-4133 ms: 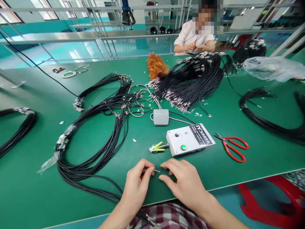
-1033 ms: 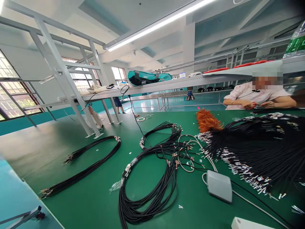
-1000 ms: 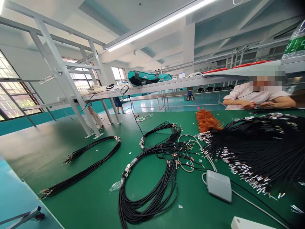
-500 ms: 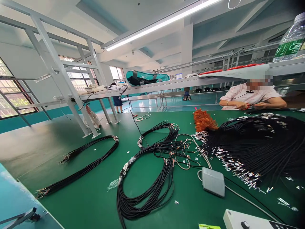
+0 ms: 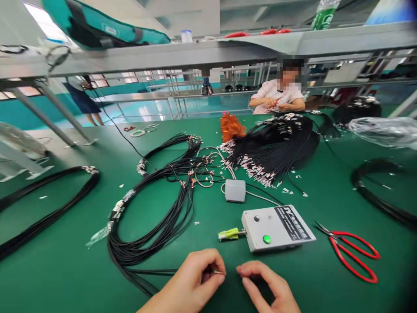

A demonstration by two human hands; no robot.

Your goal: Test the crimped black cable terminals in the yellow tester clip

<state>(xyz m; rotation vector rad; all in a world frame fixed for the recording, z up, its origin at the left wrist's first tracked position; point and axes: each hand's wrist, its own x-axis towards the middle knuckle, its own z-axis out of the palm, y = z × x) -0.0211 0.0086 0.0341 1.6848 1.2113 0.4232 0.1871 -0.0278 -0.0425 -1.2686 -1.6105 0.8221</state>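
Note:
At the near edge of the green table (image 5: 65, 278), my left hand (image 5: 192, 282) pinches the bare metal tip of a black cable (image 5: 218, 272) between thumb and forefinger. My right hand (image 5: 263, 287) is beside it, its fingers curled with the tips close to the cable tip; I cannot see anything in it. Just beyond my hands lies a white tester box (image 5: 276, 227) with a lit green button (image 5: 267, 238) and a yellow-green clip (image 5: 230, 234) on its left side. A looped bundle of black cables (image 5: 153, 217) lies to the left of my hands.
Red-handled scissors (image 5: 353, 256) lie right of the box. A grey foot-pedal switch (image 5: 235, 190) sits behind it. A big heap of black cables (image 5: 276, 145) and an orange feather duster (image 5: 230, 126) lie further back. A co-worker (image 5: 276, 93) sits across the table. More cable loops lie at far left (image 5: 45, 208) and at right (image 5: 378, 191).
The view has dropped from the ceiling and far room back down to the table. My hands, the tester box and the scissors are in view again, placed much as four seconds ago.

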